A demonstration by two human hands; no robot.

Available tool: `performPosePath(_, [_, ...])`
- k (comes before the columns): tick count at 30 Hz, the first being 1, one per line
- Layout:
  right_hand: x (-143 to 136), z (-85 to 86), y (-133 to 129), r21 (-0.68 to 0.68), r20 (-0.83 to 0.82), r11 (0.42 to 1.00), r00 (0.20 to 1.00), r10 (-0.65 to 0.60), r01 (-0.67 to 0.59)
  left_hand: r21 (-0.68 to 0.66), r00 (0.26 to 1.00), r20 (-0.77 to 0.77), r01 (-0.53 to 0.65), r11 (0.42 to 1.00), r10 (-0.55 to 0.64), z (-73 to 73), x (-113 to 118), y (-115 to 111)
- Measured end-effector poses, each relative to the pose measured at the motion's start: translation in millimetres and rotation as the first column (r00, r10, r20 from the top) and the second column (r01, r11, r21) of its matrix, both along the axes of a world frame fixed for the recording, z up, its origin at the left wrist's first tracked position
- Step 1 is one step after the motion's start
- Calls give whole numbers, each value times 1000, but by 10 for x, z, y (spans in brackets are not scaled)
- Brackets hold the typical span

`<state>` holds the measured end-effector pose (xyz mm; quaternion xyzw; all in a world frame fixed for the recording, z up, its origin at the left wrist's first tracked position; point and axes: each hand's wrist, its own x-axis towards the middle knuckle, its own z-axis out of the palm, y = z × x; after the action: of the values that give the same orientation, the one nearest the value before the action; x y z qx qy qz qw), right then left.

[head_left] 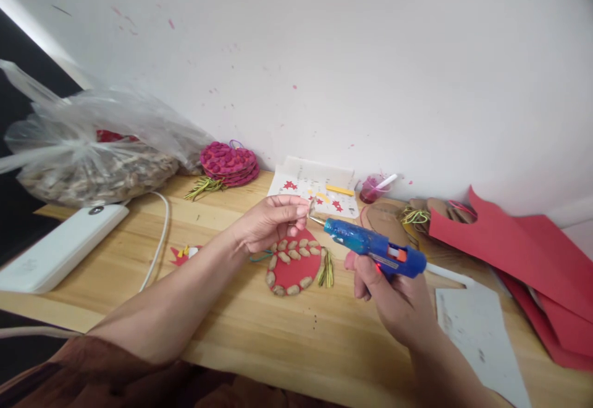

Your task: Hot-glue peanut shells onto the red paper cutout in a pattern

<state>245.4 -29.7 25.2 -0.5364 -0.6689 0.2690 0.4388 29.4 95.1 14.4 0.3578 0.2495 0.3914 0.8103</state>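
My right hand (391,300) is wrapped round a blue glue gun (370,244), its metal nozzle pointing left. Thumb and fingertips of my left hand (278,216) pinch a small pale piece (312,205) right at the nozzle tip; its kind is too blurred to tell. Below and behind my left hand, a red disc (296,269) lies on the table. Brown shell-like pieces line part of its rim and run in rows across it; my left hand hides part of its top. A yellow-green thread tassel (327,269) hangs off its right side.
Clear bags of shell-like pieces (102,167) and a white power bank (65,247) with a cable sit left. Behind are stacked pink discs (229,164), paper with red stars (296,176) and a pink-stained cup (374,189). Red sheets (519,253) and white card (479,334) lie right.
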Motion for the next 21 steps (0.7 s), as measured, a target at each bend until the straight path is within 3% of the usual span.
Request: performPosePath(21, [-13, 29, -4, 21, 2, 999, 1000, 29, -29, 27, 1000, -7, 12, 1000, -12, -1, -9, 5])
